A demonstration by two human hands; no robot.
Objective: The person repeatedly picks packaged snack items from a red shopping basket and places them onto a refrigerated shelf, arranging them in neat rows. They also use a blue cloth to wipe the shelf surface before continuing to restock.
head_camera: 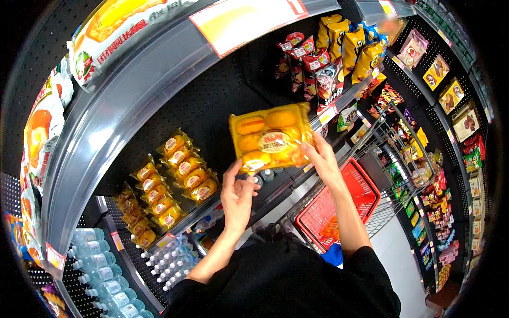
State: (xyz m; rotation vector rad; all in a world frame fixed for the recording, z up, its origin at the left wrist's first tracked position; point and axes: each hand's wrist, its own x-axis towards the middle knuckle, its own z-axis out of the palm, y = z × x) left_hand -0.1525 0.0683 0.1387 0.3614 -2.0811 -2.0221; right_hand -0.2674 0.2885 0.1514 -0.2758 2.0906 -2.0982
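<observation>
A yellow clear-wrapped pack of small bread rolls or cakes (264,137), with an oval label on its front, is held up before the shelf. My right hand (324,161) grips its lower right edge, thumb over the front. At the lower left corner, my left hand (237,194) steadies the pack with index finger and thumb; its other fingers are loosely curled. Left of the pack, matching packs stand in rows on the black shelf: a nearer row (189,167), a middle row (157,192) and a darker row (133,216).
A red shopping basket (318,210) sits in a wire cart (387,190) at my right, with an orange item (332,228) inside. Water bottles (105,270) fill lower shelving. Chip bags (348,43) hang over the far shelf. A grey shelf edge (119,87) curves overhead.
</observation>
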